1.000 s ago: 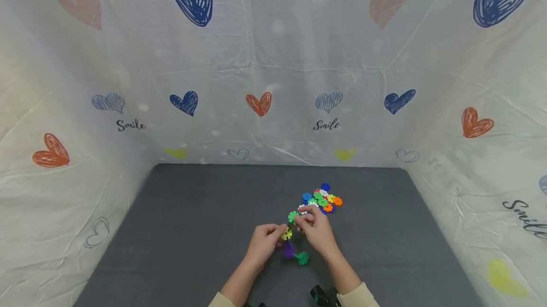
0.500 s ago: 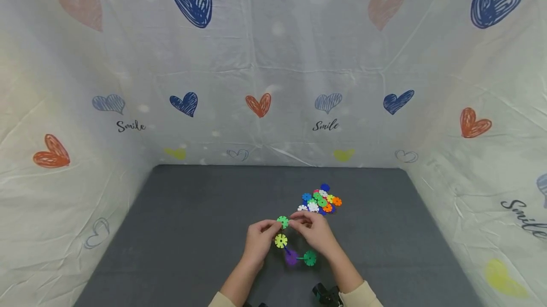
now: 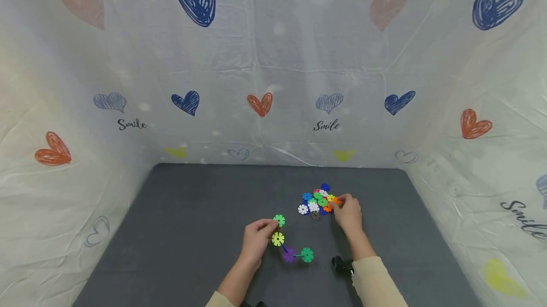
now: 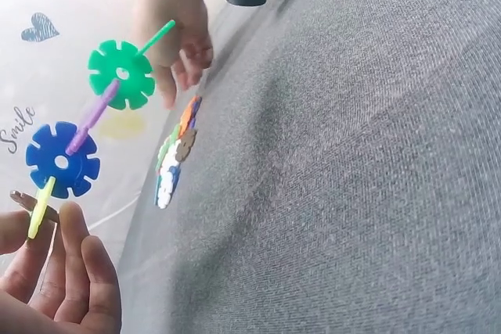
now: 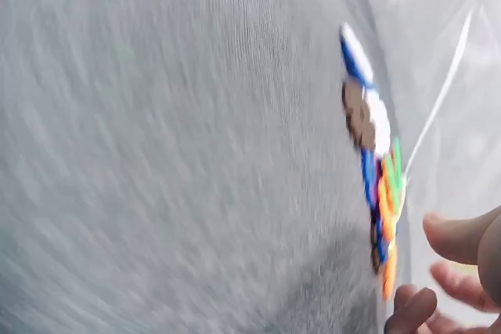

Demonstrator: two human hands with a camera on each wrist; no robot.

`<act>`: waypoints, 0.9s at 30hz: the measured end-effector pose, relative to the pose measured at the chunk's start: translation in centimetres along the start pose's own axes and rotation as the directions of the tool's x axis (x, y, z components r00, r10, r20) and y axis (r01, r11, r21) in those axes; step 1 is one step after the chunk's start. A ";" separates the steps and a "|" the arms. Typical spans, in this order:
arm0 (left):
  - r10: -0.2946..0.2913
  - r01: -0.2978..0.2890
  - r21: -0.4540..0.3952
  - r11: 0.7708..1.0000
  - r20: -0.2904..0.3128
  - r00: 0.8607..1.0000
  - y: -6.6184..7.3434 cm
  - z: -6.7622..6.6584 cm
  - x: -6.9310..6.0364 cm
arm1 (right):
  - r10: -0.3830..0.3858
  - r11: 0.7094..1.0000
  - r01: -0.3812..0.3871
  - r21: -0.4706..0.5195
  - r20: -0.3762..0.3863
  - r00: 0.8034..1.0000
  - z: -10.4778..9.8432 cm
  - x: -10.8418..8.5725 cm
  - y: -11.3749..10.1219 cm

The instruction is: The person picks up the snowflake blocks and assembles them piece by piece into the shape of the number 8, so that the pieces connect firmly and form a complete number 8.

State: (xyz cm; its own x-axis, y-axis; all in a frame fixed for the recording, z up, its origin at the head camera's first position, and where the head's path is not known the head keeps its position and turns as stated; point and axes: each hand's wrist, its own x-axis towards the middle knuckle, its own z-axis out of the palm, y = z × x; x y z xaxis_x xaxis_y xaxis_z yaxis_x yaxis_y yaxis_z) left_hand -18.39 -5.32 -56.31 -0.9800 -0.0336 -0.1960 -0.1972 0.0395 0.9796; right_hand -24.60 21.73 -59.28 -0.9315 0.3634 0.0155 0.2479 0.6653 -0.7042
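My left hand (image 3: 256, 240) pinches one end of a chain of slotted plastic discs, which hangs off the table. In the head view the chain runs from a light green disc (image 3: 279, 220) and a yellow disc (image 3: 278, 239) to a purple disc (image 3: 288, 255) and a darker green disc (image 3: 306, 255). A blue disc (image 4: 63, 159) links into it in the left wrist view, with a brown edge at the fingertips. My right hand (image 3: 349, 216) is at the right side of the disc pile (image 3: 314, 207), thumb and fingers apart beside the orange discs (image 5: 388, 271).
A dark grey cloth covers the table (image 3: 205, 212). Behind and at both sides hangs a pale curtain (image 3: 282, 51) with printed hearts. Black wrist camera gear (image 3: 342, 265) sits under the right forearm. A brown disc (image 3: 315, 215) lies at the pile's front edge.
My right hand has left the chain and moved right to the pile's right side. The chain has shifted slightly left in my left hand, its free end swinging outward to the right.
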 end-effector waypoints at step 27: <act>0.008 -0.008 0.008 1.000 0.025 1.000 -0.7 -0.3 0.6 | 0.045 0.998 -0.044 0.038 -0.027 0.999 -1.9 -0.6 0.3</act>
State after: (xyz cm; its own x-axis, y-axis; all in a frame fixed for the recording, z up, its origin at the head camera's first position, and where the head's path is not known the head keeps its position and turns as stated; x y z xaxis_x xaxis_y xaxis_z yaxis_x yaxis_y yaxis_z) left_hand -18.82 -5.65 -57.11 -0.9818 -0.0085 -0.1895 -0.1897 0.0477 0.9807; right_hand -23.43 22.95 -58.15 -0.9121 0.4101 0.0028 0.2782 0.6238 -0.7304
